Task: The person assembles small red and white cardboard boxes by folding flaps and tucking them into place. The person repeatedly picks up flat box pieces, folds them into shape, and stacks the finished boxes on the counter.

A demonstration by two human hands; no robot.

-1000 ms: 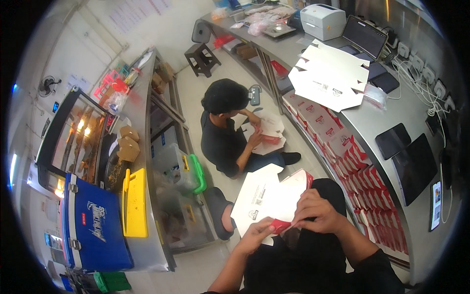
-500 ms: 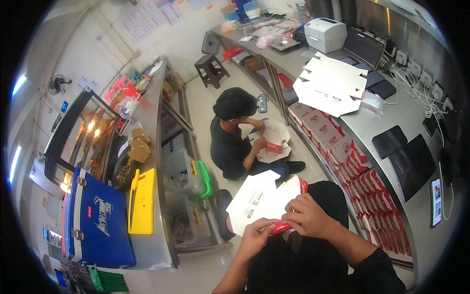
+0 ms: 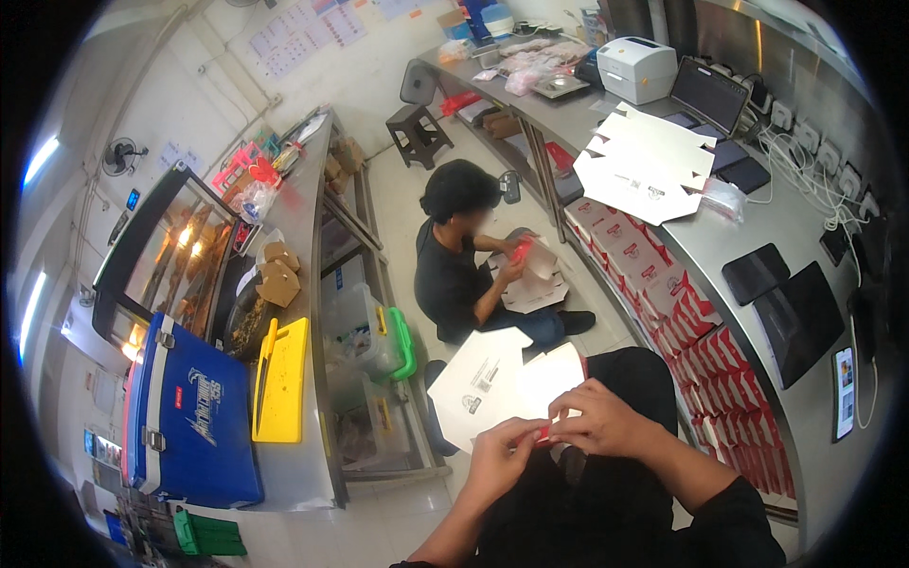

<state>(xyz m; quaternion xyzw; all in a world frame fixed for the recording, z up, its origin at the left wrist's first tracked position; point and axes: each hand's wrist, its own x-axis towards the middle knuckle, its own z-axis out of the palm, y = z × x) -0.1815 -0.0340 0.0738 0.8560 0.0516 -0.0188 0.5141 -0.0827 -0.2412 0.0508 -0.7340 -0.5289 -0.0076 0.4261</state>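
Observation:
A partly folded cardboard box (image 3: pixel 499 379), white inside with red outer edges, rests over my lap. My left hand (image 3: pixel 500 458) pinches its near red flap between thumb and fingers. Close beside it, my right hand (image 3: pixel 606 421) is closed on the same edge, fingertips almost touching the left ones. The box's big white panel spreads open toward the far left, and a side wall stands up near my right hand. My fingers hide part of the gripped flap.
A person (image 3: pixel 459 256) in black sits on the floor ahead, folding another box (image 3: pixel 535 275). On the right counter lie flat box blanks (image 3: pixel 644 166), a label printer (image 3: pixel 636 68) and tablets (image 3: pixel 800 317). Folded boxes (image 3: pixel 705 364) fill the shelf below. Left stand a blue cooler (image 3: pixel 194 421) and yellow cutting board (image 3: pixel 284 383).
My hands have drawn closer together on the box's near flap, and the box has shifted slightly left. The seated person's hands have raised a red-edged part of their box.

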